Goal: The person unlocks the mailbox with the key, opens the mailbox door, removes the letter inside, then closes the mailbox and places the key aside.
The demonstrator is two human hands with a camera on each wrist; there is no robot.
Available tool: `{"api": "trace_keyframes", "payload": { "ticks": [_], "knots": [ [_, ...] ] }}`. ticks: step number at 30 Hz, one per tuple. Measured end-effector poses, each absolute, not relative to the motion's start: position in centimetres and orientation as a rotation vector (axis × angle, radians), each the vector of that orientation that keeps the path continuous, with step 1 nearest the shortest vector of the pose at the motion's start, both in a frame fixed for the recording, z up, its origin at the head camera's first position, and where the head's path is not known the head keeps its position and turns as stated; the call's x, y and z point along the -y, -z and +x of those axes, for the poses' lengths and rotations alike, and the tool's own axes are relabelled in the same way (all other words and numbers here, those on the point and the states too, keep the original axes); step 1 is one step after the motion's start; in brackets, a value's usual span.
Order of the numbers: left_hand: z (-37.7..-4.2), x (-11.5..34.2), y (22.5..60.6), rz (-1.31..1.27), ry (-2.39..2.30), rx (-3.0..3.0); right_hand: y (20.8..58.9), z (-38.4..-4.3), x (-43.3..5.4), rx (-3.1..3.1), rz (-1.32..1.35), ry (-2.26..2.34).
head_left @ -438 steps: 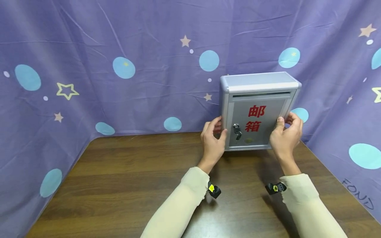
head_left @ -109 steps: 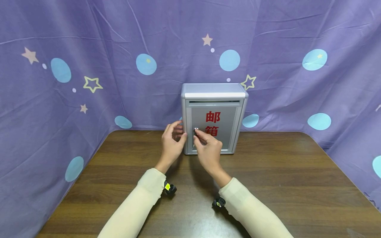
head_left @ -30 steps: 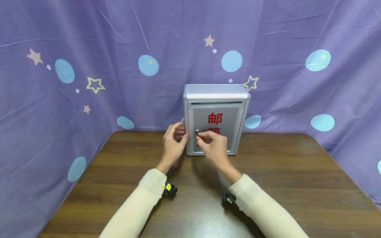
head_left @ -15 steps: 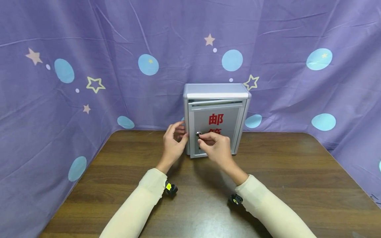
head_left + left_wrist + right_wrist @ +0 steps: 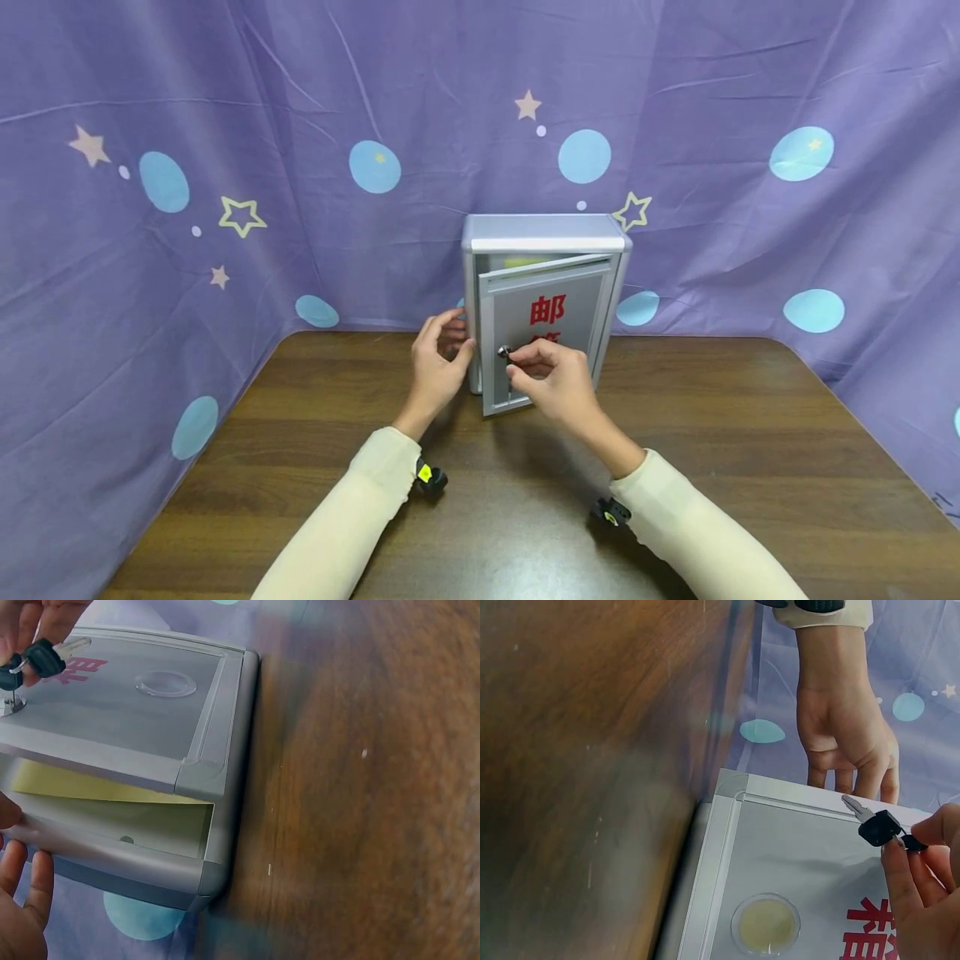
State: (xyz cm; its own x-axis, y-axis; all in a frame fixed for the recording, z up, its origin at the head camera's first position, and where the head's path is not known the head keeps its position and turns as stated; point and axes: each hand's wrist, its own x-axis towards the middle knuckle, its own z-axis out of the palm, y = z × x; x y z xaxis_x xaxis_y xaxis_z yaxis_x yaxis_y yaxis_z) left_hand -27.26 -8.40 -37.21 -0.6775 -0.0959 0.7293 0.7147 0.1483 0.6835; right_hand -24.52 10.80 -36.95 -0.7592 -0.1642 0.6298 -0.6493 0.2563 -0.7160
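Observation:
A silver-grey mailbox (image 5: 547, 225) with red characters stands upright on the table. Its door (image 5: 517, 321) is ajar, swung out from the left edge. My right hand (image 5: 558, 383) pinches the black-headed key (image 5: 10, 679) in the door's lock (image 5: 504, 352). A second key (image 5: 880, 827) dangles from the same ring. My left hand (image 5: 438, 367) holds the box's left side, thumb at the front edge and fingers on the outer wall. Through the gap a yellow sheet (image 5: 90, 785) shows inside; the rest of the interior is hidden by the door.
The brown wooden table (image 5: 315, 417) spreads to both sides and in front of the box. A purple curtain (image 5: 420, 100) with stars and blue dots hangs close behind and along the sides. A round clear window (image 5: 766, 923) sits low in the door.
Earlier both hands held the box farther right; it then stood nearer the middle. Over the last second the door has swung outward from closed, my right hand moving toward me with the key.

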Motion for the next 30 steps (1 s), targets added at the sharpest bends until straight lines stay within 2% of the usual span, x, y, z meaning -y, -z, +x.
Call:
{"api": "trace_keyframes", "payload": {
  "ticks": [6,16,30],
  "knots": [
    [-27.4,8.4,37.4,-0.595,1.602,1.79,35.8,-23.4,-11.1,2.173,0.727,-1.534],
    [-27.3,8.4,37.4,-0.594,1.584,1.792,36.3,-24.2,-13.0,2.155,0.907,-1.598],
    [-27.5,8.6,37.5,-0.609,1.579,1.79,36.0,-23.8,-14.5,2.197,0.992,-1.602]
  ]
}}
